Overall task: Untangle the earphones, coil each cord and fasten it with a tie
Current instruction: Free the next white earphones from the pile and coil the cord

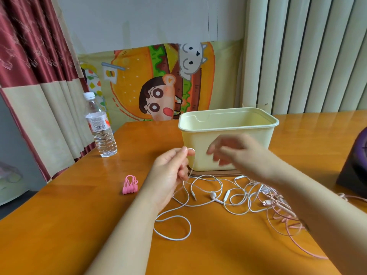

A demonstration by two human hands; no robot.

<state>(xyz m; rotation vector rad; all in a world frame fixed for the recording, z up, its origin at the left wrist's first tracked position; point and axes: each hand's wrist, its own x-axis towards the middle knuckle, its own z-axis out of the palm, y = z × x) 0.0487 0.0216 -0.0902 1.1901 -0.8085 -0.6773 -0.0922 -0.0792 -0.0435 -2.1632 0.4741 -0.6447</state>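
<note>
The job looks to be in its early stage. On the bench (79, 225) the white earphones (213, 194) lie loose and uncoiled just in front of the cream box (262, 139), their cord wandering in open loops toward the near edge, with the plug and the inline remote lying among them. To the right, the white loops run into and cross a pink cord (267, 203), heaped in a tangle that trails off toward the near right corner; how tightly the two are knotted cannot be told. The left hand (168, 171) is raised above the bench and pinches the white cord between thumb and forefinger near one end, and the cord hangs from there down to the bench. The right hand (232, 153) is blurred in front of the box; its fingers seem loosely spread and nothing shows in them. No cord is coiled, and none is fastened. The pink ties (130, 185) sit bunched together, untouched, left of the left hand, well apart from the cords. By my reckoning nearly everything is left: parting white from pink, coiling each, then tying. A water bottle (101, 128) stands at the left edge, and a dark purple object (355, 171) sits at the right edge.
</note>
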